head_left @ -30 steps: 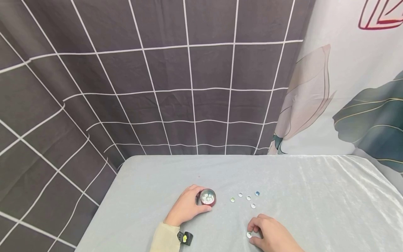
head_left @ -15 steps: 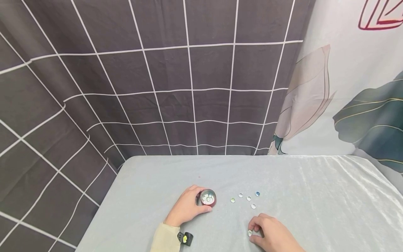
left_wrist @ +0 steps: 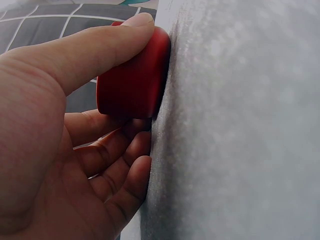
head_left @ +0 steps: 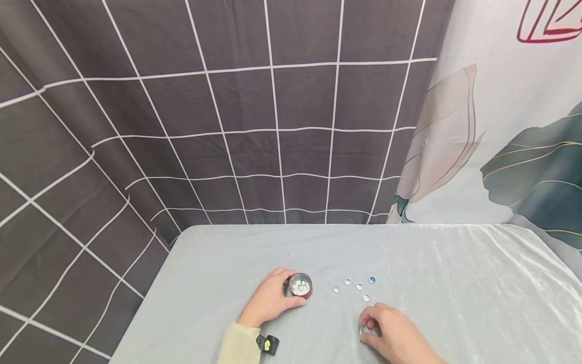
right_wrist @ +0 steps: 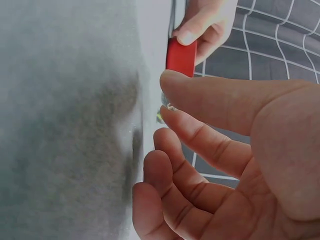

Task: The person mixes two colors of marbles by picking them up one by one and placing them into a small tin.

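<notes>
My left hand point(head_left: 268, 299) holds a small red round cup point(left_wrist: 134, 85) between thumb and forefinger, steady on the cloth. Several clear glass gems point(head_left: 300, 287) lie in its silvery inside. To the right and nearer the front edge, my right hand point(head_left: 394, 331) pinches one more small glass gem point(head_left: 360, 329) between thumb and forefinger. That gem stands on edge in the head view and is mostly hidden by the fingertips in the right wrist view. Its other fingers are loosely bent close over the cloth.
Several loose gems lie between the hands, a bit farther back: a greenish gem point(head_left: 336, 289), a blue gem point(head_left: 372, 279) and clear gems such as one clear gem point(head_left: 366, 298). A pale velvety cloth point(head_left: 218, 263) covers the table. A dark checked curtain point(head_left: 245, 111) hangs behind.
My right thumb and forefinger have closed on the gem, which has turned from flat to on edge. That hand has shifted slightly away from the front edge. My left hand and the cup stay put.
</notes>
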Demonstrator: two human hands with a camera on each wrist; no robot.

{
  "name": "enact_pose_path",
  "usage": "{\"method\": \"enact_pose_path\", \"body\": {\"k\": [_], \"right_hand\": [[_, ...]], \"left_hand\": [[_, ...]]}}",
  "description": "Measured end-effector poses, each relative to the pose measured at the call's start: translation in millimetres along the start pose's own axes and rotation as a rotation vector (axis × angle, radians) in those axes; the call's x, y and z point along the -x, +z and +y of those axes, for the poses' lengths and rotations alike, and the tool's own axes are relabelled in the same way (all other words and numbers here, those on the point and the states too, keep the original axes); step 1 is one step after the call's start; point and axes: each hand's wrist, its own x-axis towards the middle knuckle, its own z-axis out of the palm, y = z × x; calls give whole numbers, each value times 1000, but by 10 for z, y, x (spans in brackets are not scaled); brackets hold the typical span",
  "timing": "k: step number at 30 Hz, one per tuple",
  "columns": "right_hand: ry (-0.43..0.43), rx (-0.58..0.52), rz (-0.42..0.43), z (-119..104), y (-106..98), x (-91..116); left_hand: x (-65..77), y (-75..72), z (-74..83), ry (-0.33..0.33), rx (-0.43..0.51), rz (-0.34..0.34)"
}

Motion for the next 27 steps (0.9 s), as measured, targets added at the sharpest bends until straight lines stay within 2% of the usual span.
{"method": "enact_pose_path", "body": {"k": [6, 27], "right_hand": [[54, -33, -30, -41, -47, -58], [29, -15, 48, -142, -104, -253]], "left_hand": [[4, -2, 6, 5, -3, 1], [3, 11, -6, 12, -5, 11]]}}
